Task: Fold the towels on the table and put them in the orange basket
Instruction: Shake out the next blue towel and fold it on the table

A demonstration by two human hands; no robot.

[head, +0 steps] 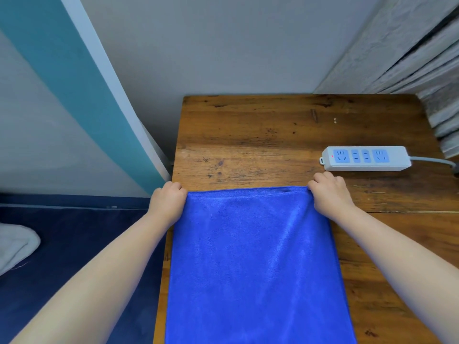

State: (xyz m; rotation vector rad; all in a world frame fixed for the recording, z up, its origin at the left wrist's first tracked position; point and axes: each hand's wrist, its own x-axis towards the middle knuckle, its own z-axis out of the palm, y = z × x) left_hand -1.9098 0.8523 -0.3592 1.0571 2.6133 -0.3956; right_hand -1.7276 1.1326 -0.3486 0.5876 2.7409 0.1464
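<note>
While the left hand [167, 200] curls its fingers round the far left corner of the blue towel [255, 264], the right hand [329, 192] pinches the far right corner the same way, knuckles up, fingertips tucked under so I can't quite tell how much cloth each one holds. Between the two fists the towel's hemmed far edge runs straight and taut. From the fingers back toward the person, the towel lies flat along the wooden table [260, 135], its near end running out of view. Just beyond the right knuckles sits a white power strip [365, 158] with blue sockets, its cable leading off to the right. Left of the left hand, off the table, lies something white [15, 244] on a dark blue surface [82, 244].
</note>
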